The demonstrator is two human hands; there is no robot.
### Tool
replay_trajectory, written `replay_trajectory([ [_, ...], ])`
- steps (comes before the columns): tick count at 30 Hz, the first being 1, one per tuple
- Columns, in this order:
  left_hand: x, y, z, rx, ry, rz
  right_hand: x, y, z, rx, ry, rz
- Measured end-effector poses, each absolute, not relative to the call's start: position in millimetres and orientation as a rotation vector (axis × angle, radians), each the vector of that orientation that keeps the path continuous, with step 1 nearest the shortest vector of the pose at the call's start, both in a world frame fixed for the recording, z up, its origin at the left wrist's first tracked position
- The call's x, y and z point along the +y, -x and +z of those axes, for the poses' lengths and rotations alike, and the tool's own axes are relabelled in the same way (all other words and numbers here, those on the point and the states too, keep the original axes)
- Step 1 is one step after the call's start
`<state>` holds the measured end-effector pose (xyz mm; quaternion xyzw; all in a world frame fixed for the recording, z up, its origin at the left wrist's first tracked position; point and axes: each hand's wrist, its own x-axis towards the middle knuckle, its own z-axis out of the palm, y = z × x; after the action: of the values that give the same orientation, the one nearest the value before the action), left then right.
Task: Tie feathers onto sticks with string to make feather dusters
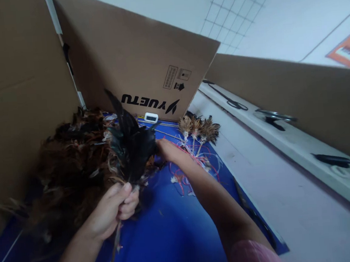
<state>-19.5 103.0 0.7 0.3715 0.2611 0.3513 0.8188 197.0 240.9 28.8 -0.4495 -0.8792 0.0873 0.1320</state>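
Observation:
My left hand (124, 205) is wrapped round the base of a bundle of dark feathers (132, 146), whose thin stick (113, 253) points down below the fist. The bundle stands upright, its long black feathers fanned out above my fingers. My right hand (166, 150) reaches in behind the bundle's right edge; its fingertips are hidden by the feathers. A large heap of brown and black feathers (71, 163) lies to the left of the bundle.
Three small feather bunches (196, 129) with pink and white strings (207, 160) lie on the blue mat (176, 227). A small white display device (151, 117) rests by the cardboard panel (132, 49). Scissors (236, 104) and other tools are on the white ledge (303, 139) at right.

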Motion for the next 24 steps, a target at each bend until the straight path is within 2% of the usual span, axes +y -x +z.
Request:
replay_trajectory([
  [5, 108, 24, 1, 0.618, -0.811, 0.800, 208, -232, 50, -2.486, 1.500, 0.467],
  [13, 111, 4, -7, 0.650, -0.791, 0.814, 161, -287, 63, -2.234, 1.374, 0.611],
  [18, 109, -25, -10, 0.753, -0.822, 0.767, 115, -309, 64, -2.167, 1.283, 0.482],
  [24, 107, -62, -19, 0.975, -0.912, 0.771, 73, -332, 51, -2.085, 1.499, 0.219],
])
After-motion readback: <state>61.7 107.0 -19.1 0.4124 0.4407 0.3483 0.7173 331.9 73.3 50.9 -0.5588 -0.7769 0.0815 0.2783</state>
